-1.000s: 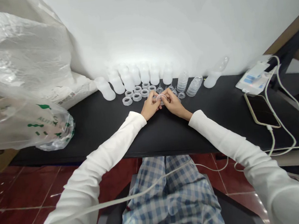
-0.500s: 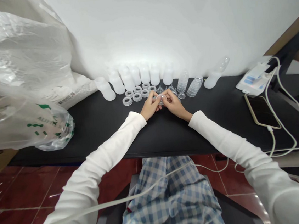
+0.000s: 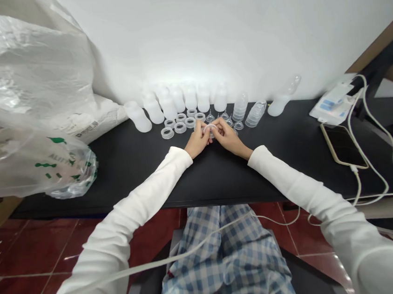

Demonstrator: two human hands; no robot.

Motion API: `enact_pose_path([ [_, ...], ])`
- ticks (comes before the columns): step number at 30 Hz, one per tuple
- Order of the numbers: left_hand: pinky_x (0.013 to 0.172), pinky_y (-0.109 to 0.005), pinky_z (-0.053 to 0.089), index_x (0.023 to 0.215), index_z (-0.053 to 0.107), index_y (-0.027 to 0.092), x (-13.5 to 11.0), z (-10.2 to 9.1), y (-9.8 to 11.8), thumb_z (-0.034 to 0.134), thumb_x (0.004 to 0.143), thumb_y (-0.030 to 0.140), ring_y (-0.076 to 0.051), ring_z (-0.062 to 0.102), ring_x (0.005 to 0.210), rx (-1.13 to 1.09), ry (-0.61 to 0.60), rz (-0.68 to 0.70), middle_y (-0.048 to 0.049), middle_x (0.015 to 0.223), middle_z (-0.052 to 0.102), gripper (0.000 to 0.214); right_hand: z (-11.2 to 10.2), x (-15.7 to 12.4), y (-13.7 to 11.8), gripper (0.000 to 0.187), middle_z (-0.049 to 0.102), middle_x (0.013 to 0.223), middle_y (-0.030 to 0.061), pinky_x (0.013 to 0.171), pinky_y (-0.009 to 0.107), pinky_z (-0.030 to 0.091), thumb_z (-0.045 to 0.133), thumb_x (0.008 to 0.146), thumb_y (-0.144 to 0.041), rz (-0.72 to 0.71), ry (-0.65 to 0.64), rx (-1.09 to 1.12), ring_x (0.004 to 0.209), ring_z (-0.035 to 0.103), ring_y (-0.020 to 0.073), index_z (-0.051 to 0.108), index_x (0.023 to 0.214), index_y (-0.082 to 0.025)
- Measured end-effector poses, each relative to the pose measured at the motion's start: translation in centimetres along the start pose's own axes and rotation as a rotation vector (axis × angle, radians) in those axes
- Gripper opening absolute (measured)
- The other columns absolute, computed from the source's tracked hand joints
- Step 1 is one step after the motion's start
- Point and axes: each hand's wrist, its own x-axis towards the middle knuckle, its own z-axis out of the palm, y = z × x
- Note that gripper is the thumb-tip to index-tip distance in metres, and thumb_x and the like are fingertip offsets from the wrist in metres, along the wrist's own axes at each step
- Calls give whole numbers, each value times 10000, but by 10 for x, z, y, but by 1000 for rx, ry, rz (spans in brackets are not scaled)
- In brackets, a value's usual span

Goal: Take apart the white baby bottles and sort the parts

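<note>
Both hands meet over the middle of the black table, fingers closed round a clear plastic bottle ring [image 3: 210,128]. My left hand [image 3: 197,140] pinches its left side and my right hand [image 3: 228,137] its right, thumbs on top. A soft clear piece seems to sit inside the ring, but the fingers partly cover it. Just left of my hands lie several loose bottle rings [image 3: 180,127]. Clear bottle nipples [image 3: 238,125] stand behind and beside my right hand, some partly hidden by it.
Frosted bottles [image 3: 190,97] line the wall. Stacked clear caps [image 3: 256,114] and a capped bottle [image 3: 281,103] stand to the right. A phone [image 3: 344,145] with a white cable lies far right. Plastic bags [image 3: 68,167] crowd the left end. Another cable [image 3: 153,265] crosses above my lap.
The clear rounded top seen between my fingers has sunk from sight, and the ring's rim now shows. My thumbs have shifted slightly; my arms have hardly moved.
</note>
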Motion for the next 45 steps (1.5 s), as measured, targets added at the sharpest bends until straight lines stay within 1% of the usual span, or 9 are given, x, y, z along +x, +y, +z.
enact_pose_path([
  [6,498,-220,374,943,365,239,0,0,3,557,991,482,-92,525,479,-104,-20,-41,80,581,575,313,0,1,0,479,604,691,-47,639,297,462,558,939,-720,1,-21,62,656,585,134,517,992,-246],
  [12,506,-217,386,919,382,239,-2,-2,7,586,966,477,-88,529,483,-56,-34,-11,79,585,583,317,0,0,6,465,604,690,-35,571,301,415,566,935,-712,-2,6,30,611,557,138,517,969,-251],
  [18,508,-224,391,896,395,239,-4,-2,9,606,954,486,-93,533,478,-9,-20,-2,71,572,580,330,0,0,5,435,583,692,-33,583,312,404,570,940,-695,13,20,11,610,532,147,517,962,-264],
  [22,497,-214,377,910,397,237,-3,-1,10,608,949,483,-85,519,466,-64,4,-36,89,554,566,326,0,0,2,463,577,702,-38,621,309,430,568,931,-720,31,-2,19,637,537,144,505,951,-262],
  [25,509,-211,387,946,393,235,-2,0,11,607,947,407,-77,526,473,-143,14,-61,98,572,582,275,0,1,2,502,587,719,-38,669,318,461,569,912,-751,16,-6,58,681,567,151,524,1006,-260],
  [29,529,-212,405,963,366,236,-1,1,11,635,892,275,-71,541,494,-213,-16,-73,104,617,603,282,-1,1,3,491,580,729,-39,683,326,478,603,913,-718,0,-6,62,684,576,153,538,1075,-259],
  [34,518,-214,380,961,387,233,-2,1,8,667,858,270,-74,516,496,-173,-20,-74,105,598,575,300,-1,0,5,470,526,695,-46,596,309,433,628,905,-695,-22,42,11,617,514,141,523,1038,-257],
  [39,545,-222,377,919,401,238,-5,1,10,666,857,294,-77,498,500,-103,17,-47,107,570,545,278,3,0,5,480,531,718,-30,582,315,431,613,895,-730,-17,71,24,628,505,150,511,992,-271],
  [45,556,-234,354,913,398,244,-7,0,14,625,882,276,-88,478,495,-106,4,-70,106,556,524,231,0,-1,1,470,584,729,-31,612,318,477,638,889,-720,38,19,92,627,540,142,530,975,-271],
])
